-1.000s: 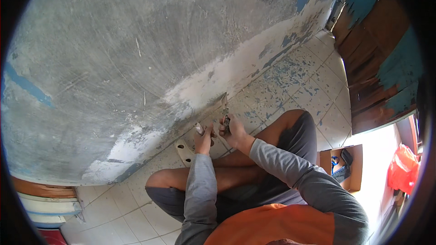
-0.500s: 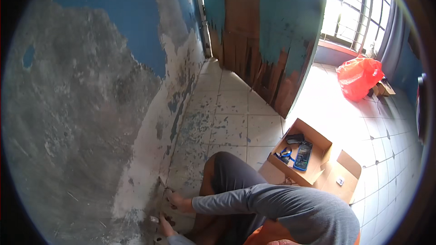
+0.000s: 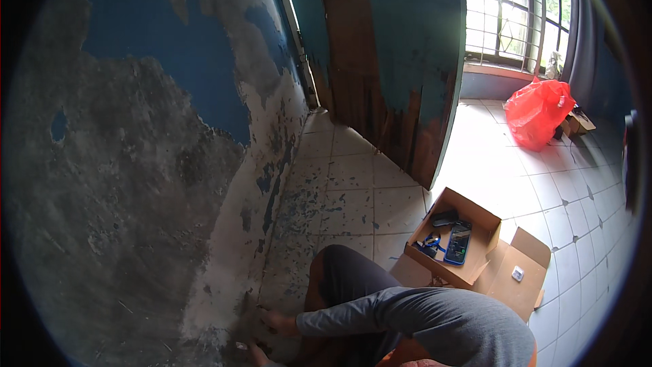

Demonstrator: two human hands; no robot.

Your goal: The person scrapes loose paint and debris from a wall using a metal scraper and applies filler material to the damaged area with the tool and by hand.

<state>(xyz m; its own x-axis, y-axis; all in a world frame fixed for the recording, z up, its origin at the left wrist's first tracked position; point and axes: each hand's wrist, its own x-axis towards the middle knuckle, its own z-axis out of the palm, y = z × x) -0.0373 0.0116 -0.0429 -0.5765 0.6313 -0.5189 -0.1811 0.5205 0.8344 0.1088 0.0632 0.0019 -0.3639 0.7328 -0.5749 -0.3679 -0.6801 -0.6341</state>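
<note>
Right hand [image 3: 275,321]: at the wall [image 3: 136,183] base, grip too small to tell
Left hand [image 3: 257,353]: cut off by lower edge, grip unclear
Cardboard box [image 3: 475,214]: open, contents indistinct

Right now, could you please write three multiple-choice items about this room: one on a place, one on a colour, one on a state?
1. Where is the plastic bag?
A. on the floor below the window
B. inside the cardboard box
C. hanging on the wall

2. What colour is that bag?
A. green
B. red
C. white

3. How is the cardboard box?
A. taped shut
B. crushed flat
C. open, with small things inside

Answers: 1 A, it sits on the tiled floor under the barred window. 2 B, it is bright red. 3 C, its flaps are spread and small dark and blue objects lie inside. The right hand rests at the foot of the peeling wall.
</note>
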